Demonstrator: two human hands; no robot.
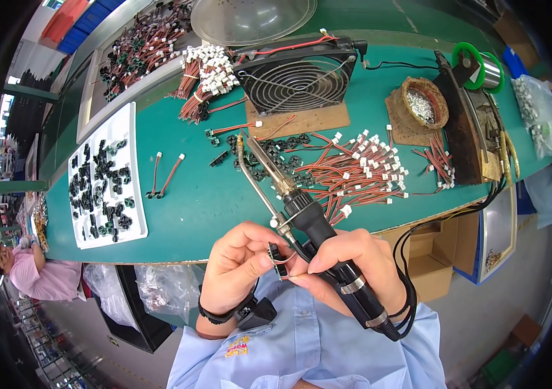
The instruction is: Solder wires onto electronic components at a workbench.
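My left hand [232, 267] pinches a small black component with a green circuit board [277, 258] between thumb and fingers, just off the bench's near edge. My right hand [366, 262] is wrapped round the black handle of a soldering iron [309, 217]. A thin metal solder feed tube [255, 185] runs along the iron, and its tip points away over the bench. The right fingertips also reach the short wires at the component, close to the left fingers. Beyond the iron lie loose black components [289, 144] and a spread of red-and-black wires with white connectors [360, 165].
A white tray [136, 214] of black components lies left. At the back stand a caged fan [298, 84] and a bundle of connector wires [211, 71]. To the right are a round bowl of solder bits [443, 97], a green solder spool [467, 61] and dark cables [412, 259].
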